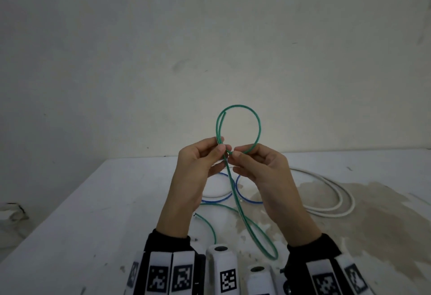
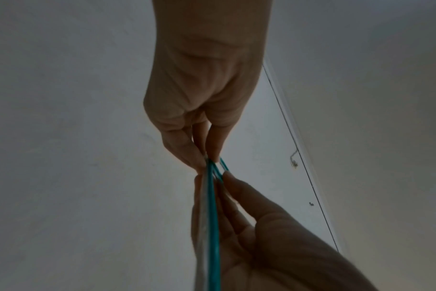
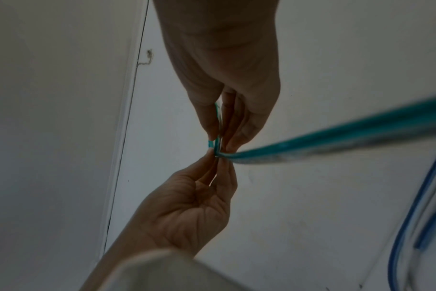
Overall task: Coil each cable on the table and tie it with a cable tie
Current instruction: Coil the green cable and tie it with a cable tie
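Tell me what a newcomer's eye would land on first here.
First, the green cable, raised in a round loop above the table in front of the bare wall. The left hand and the right hand pinch it where the loop crosses, and its tail trails down to the tabletop. Behind the hands lie a blue cable and, to the right, a white cable.

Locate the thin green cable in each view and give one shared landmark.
Head: thin green cable, loop at centre, above both hands.
Left wrist: strand down lower centre.
Right wrist: blurred band from centre to right edge.
Landmark: the pinch where left hand meets right hand.
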